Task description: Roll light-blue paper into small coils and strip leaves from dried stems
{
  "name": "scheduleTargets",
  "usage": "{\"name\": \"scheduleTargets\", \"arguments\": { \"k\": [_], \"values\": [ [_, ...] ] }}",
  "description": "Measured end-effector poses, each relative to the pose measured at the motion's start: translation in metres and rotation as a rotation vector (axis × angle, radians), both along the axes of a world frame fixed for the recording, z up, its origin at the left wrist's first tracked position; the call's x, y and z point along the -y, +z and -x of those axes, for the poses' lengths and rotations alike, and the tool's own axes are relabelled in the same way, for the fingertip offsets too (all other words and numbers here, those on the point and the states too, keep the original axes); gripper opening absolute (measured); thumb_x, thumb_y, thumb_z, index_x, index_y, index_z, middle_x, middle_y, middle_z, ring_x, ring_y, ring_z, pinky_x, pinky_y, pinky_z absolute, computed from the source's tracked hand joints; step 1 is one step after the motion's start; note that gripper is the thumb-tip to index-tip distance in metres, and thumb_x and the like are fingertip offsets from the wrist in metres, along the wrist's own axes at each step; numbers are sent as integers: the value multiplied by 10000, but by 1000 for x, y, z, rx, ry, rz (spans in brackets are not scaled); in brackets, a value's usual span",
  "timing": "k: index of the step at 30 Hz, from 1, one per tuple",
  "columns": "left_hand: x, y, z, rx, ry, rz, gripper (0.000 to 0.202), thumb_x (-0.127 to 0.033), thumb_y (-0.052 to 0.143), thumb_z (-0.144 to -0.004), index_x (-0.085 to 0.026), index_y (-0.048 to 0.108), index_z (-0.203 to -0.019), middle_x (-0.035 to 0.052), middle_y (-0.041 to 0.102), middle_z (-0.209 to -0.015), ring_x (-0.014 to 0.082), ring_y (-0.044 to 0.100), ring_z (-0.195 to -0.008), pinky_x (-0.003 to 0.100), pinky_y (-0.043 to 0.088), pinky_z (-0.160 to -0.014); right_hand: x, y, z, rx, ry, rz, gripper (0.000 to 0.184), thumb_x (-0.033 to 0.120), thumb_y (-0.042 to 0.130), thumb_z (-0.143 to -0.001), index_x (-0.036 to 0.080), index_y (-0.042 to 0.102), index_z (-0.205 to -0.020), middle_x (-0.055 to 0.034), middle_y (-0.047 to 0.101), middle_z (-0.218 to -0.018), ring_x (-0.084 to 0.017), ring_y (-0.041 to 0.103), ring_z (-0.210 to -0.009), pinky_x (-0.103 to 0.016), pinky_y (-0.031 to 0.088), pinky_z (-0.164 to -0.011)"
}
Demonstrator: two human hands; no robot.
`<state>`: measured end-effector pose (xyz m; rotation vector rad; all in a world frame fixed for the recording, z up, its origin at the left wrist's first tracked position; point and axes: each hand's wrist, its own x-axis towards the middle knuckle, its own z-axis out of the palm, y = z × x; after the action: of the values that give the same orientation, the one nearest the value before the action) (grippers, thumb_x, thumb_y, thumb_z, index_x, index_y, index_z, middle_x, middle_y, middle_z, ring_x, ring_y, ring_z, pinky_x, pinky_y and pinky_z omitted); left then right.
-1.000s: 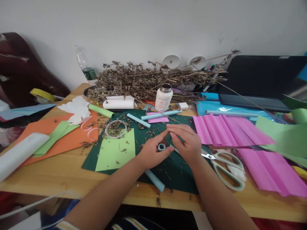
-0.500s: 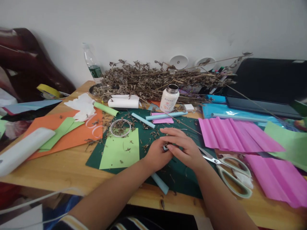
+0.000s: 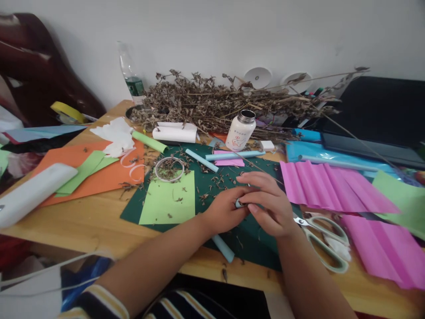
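My left hand [image 3: 223, 212] is closed round a light blue rolled paper tube [image 3: 223, 247], whose lower end sticks out toward the table edge. The tube's open top end shows between my thumbs. My right hand [image 3: 268, 204] curls over that top end with its fingers pinched against it. Both hands hover over a dark green sheet [image 3: 199, 186] strewn with dry plant bits. A light green paper [image 3: 168, 204] lies to the left of my hands, and a ring of clear tape [image 3: 169, 169] sits above it.
Scissors [image 3: 323, 241] lie right of my hands beside pleated pink paper [image 3: 332, 188]. Dried branches [image 3: 229, 104], a white bottle [image 3: 240, 130], blue paper tubes [image 3: 232, 155], a white roll [image 3: 174, 133], a green tube [image 3: 149, 141] and orange paper [image 3: 99, 177] fill the back and left. A laptop [image 3: 375, 119] stands far right.
My right hand has come down from above the tube and closed over its top end. The view has shifted, so everything sits slightly further right.
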<state>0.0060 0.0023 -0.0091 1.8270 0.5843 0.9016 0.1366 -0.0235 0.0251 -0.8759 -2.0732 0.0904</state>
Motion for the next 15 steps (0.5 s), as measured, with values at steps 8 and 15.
{"name": "scheduleTargets", "arguments": {
  "k": [8,15],
  "values": [
    [-3,-2,0,15,-60,-14,284,-130,458,-689,-162,484,-970,58,568,-1008,168,524,-907,285,405,-791,0,-1,2,50,-31,2,153,124,426,-652,206,534,-724,-60,541,-1049,-228,458,-1003,-442,402,-817],
    [-4,-7,1,31,-86,-13,258,-162,454,-694,-148,469,-952,58,566,-907,170,527,-814,282,415,-710,2,1,4,133,-30,-43,147,124,434,-654,208,537,-715,-55,546,-1042,-234,459,-997,-434,410,-798]
  ]
}}
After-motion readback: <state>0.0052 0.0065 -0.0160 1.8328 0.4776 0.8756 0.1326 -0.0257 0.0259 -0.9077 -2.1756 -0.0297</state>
